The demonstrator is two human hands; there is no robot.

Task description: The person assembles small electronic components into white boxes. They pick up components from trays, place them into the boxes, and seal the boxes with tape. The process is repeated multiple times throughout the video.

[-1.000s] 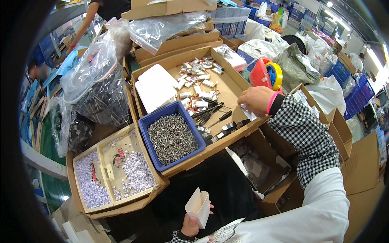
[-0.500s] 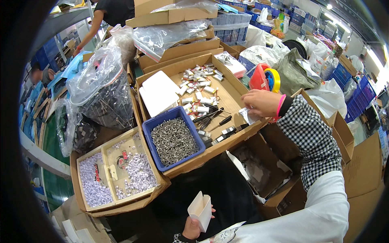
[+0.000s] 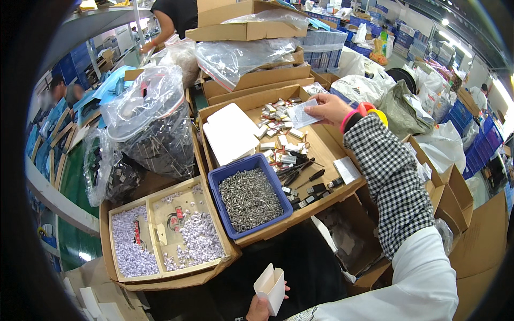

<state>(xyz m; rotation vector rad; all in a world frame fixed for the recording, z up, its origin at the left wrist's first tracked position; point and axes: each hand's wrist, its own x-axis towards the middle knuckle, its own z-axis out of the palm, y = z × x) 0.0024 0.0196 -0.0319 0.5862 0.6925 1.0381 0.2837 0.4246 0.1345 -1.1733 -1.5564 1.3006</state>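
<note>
Low in front of me, my left hand is closed around a small white carton with its top flap up. My right hand reaches over the far right of a cardboard tray. Between its thumb and fingers it pinches a thin whitish slip, perhaps paper or a small bag. Under and beside the slip lie several small silver battery packs with wires. Nearer me in the tray are a white slip stack, black screwdrivers and small black USB plugs.
A blue bin of small metal parts sits in the tray beside white cards. At left, a divided wooden box holds tiny white pieces. A clear bag of black parts stands behind it. A co-worker's arm shows at far left.
My right hand has moved from the tray's near right corner to its far side, now holding up the whitish slip. The left hand keeps the carton. The view has shifted slightly.
</note>
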